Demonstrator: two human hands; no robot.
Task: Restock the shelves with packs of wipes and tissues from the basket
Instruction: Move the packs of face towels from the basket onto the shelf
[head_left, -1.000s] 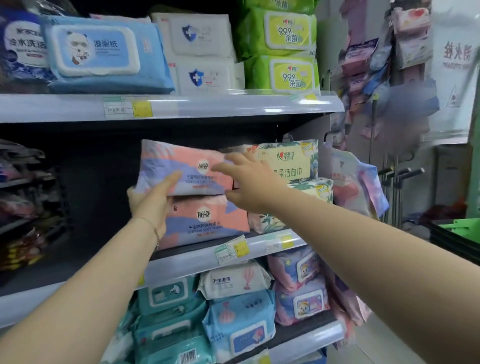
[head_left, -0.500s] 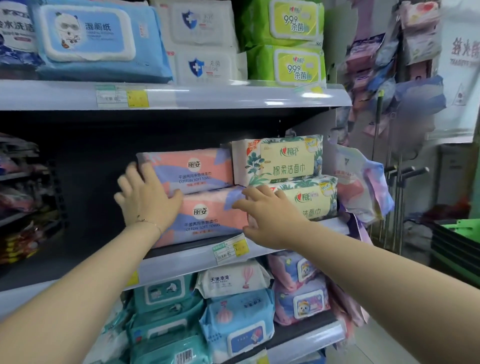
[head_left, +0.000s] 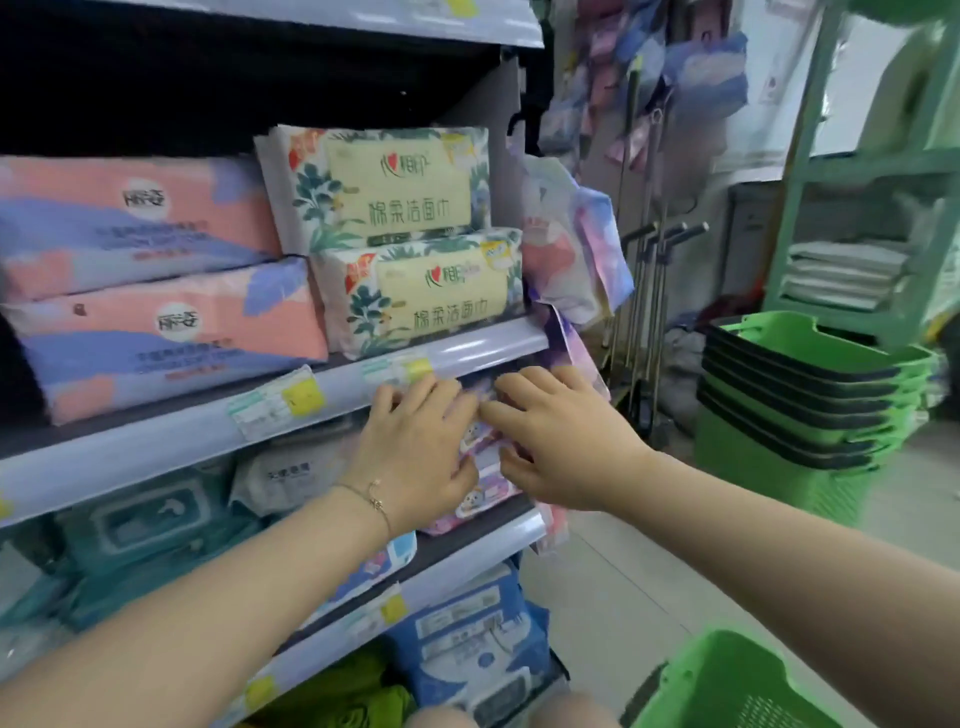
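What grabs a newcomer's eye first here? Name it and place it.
Both hands, left hand and right hand, press on purple wipe packs at the shelf's right end. Above sit pink-and-lilac packs beside floral packs. Stacked green baskets stand at right.

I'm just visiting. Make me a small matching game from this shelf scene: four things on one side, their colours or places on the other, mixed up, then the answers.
Things:
1. stacked baskets
2. cotton towel packs
3. floral face-towel packs
4. bracelet

Descriptions:
A. on the left wrist
B. pink and purple, left on the middle shelf
C. green, on the floor at right
D. cream label with leaves, right on the middle shelf

Pairs: 1-C, 2-B, 3-D, 4-A
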